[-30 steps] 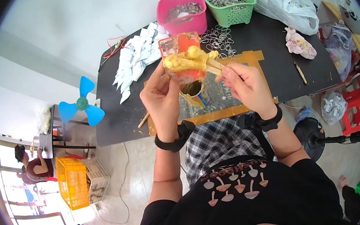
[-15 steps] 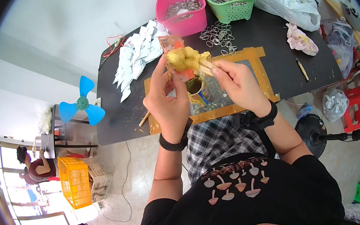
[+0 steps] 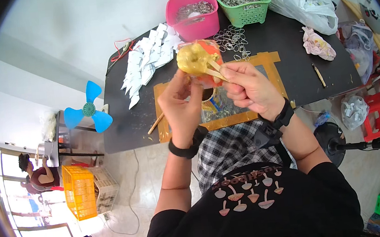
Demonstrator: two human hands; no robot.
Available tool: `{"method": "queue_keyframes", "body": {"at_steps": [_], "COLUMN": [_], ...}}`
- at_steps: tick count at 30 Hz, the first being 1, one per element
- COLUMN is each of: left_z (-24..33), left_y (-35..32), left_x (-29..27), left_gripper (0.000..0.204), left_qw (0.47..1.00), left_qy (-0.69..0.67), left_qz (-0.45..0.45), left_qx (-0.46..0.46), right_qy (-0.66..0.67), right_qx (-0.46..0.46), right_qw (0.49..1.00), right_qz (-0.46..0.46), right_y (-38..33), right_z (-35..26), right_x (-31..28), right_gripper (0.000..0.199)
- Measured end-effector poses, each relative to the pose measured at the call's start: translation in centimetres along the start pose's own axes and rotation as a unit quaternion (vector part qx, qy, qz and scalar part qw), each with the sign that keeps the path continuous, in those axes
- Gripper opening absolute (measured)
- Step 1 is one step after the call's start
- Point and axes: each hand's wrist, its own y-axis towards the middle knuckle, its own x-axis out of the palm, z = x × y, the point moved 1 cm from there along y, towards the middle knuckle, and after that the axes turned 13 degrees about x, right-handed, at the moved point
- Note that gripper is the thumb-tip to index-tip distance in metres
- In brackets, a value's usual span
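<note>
A lump of thick yellow-gold paste [image 3: 192, 62] sits on an orange-red piece with clear film edges [image 3: 210, 47], held up above the table. My left hand [image 3: 181, 105] grips that piece from below, thumb and fingers closed at its lower edge. In my right hand [image 3: 252, 88] two flat wooden sticks [image 3: 215, 70] are pinched, their far ends pressed into the paste. Directly beneath stands a small open can [image 3: 212, 105] with a blue and yellow label, partly hidden by my hands. It rests on a dark panel framed with brown tape [image 3: 272, 73].
White strips [image 3: 146, 58] lie in a pile at left. Metal rings [image 3: 234, 44] are loose before a pink basket [image 3: 194, 24] and a green basket [image 3: 246, 13], both holding more. A stick [image 3: 157, 122], a brush-like tool [image 3: 319, 75], a pink cloth [image 3: 318, 45] and a white bag [image 3: 298, 0] surround them.
The orange-red piece has turned so that more of it shows at the right. The sticks have rotated with the paste, and my right fingers have curled closer round them.
</note>
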Motion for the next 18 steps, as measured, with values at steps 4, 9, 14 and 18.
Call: {"method": "queue_keyframes", "body": {"at_steps": [4,9,14,18], "left_z": [-0.2,-0.3,0.1,0.2], "left_y": [-1.0,-0.6,0.3,0.7], "left_x": [0.6,0.8,0.3,0.3], "left_gripper": [0.038,0.037,0.037,0.035], "left_qw": [0.998,0.994,0.995,0.995], "left_qy": [0.068,0.107,0.093,0.092], "left_qz": [0.0,0.004,-0.024,-0.031], "left_qx": [-0.005,0.013,0.016,0.004], "right_qy": [0.101,0.278,0.351,0.276], "right_qx": [-0.002,0.047,-0.02,-0.111], "right_qw": [0.995,0.958,0.923,0.951], "right_qz": [-0.019,-0.04,-0.158,-0.083], "right_y": [-0.6,-1.5,-2.7,-4.6], "right_z": [-0.3,-0.9,-0.1,-0.1], "right_x": [0.8,-0.4,-2.9,-4.3], "right_gripper": [0.018,0.016,0.021,0.024]}}
